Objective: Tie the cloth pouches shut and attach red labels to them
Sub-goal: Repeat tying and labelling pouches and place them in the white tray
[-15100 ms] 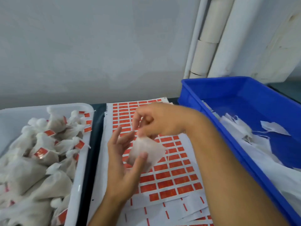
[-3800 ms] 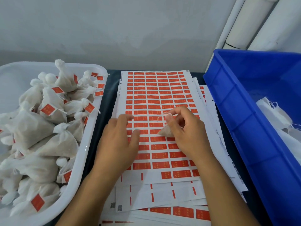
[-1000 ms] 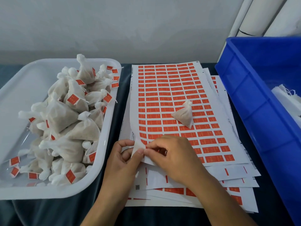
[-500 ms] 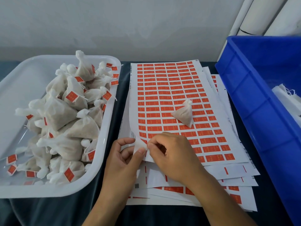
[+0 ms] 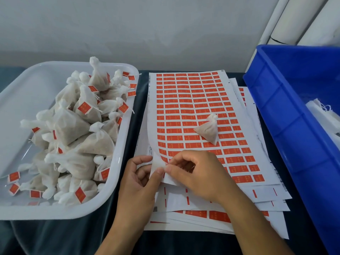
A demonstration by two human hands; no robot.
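Soft, even indoor light is falling from above, fairly bright w/ no hard shadows. The hands are casting only faint shade on the label sheets (image 5: 193,115). Mild sheen is showing on the white tray (image 5: 22,100) floor at 9 o'clock. Wide-angle lens is bowing edges, esp. the blue bin (image 5: 287,115) at 3 o'clock. Detail is looking slightly soft, compressed; label print isn't reading.

A plain pale grey wall (image 5: 128,24) fills the upper part of the frame, evenly and softly lit, with faint mottled patches. In the upper right corner white pipes (image 5: 294,17) lean diagonally against it. Below runs a tabletop (image 5: 55,236) covered in dark blue-grey cloth, wrinkled at lower left
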